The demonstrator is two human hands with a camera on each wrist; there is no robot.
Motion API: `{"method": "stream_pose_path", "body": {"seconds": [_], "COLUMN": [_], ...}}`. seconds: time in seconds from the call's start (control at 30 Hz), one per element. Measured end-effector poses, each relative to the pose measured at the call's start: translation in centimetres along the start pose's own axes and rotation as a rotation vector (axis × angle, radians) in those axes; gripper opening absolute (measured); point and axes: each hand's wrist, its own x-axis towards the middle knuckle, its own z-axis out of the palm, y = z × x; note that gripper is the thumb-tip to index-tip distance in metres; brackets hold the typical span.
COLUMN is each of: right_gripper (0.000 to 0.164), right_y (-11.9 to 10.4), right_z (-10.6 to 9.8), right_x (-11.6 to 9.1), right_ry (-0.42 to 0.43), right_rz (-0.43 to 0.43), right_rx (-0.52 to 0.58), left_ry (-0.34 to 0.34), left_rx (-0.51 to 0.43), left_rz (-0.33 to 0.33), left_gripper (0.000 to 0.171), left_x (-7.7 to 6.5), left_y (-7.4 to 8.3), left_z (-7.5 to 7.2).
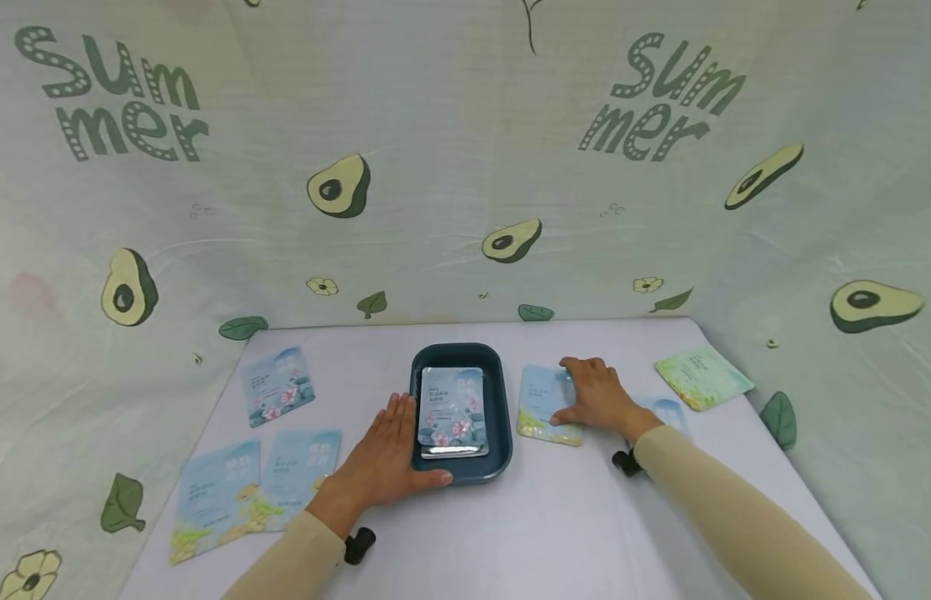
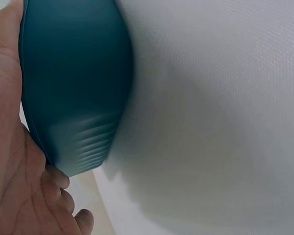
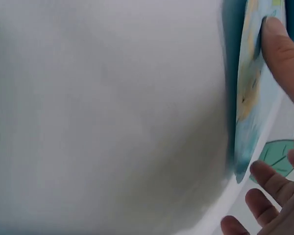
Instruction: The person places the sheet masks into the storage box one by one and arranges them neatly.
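Right of the tray (image 1: 503, 417), which my straight-fingered left hand (image 1: 386, 467) touches, my right hand (image 1: 598, 396) spreads loosely over an ungripped packet (image 1: 542, 396), seemingly a pickup needing a pinch.

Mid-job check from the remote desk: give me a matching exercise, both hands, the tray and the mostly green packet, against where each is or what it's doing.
Column one
1. Left hand
2. Right hand
3. Tray
4. Mostly green packet

Column two
A. Lies by the right edge of the white table
B. Has its thumb on a blue packet
C. Contains a packet with pink flowers
D. Touches the tray's side

Pairs: 1-D, 2-B, 3-C, 4-A
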Motion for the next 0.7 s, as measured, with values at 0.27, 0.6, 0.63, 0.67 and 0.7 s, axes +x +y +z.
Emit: {"method": "stream_pose_path", "body": {"seconds": [0.27, 0.6, 0.63, 0.67, 0.7], "right_gripper": [0.125, 0.107, 0.107, 0.107, 0.108], "right_y": [0.84, 0.10, 0.07, 0.06, 0.03], "right_z": [0.30, 0.35, 0.36, 0.39, 0.41], "right_x": [0.81, 0.68, 0.67, 0.66, 0.62], "right_ry": [-0.125, -0.045, -0.044, -0.044, -0.046], "right_rz": [0.060, 0.000, 0.000, 0.004, 0.007], "right_rx": [-0.026, 0.009, 0.001, -0.008, -0.014], "left_ry": [0.007, 0.002, 0.001, -0.001, -0.002], "left_rx": [-0.025, -0.006, -0.009, -0.006, -0.006], "left_rz": [0.006, 0.002, 0.003, 0.003, 0.004], "left_gripper": [0.134, 0.138, 0.139, 0.139, 0.139], "left_x": [-0.19, -0.05, -0.06, -0.05, -0.06], "left_y": [0.08, -0.10, -0.11, -0.13, -0.14], "left_z": [-0.26, -0.24, -0.25, -0.23, -0.21]}}
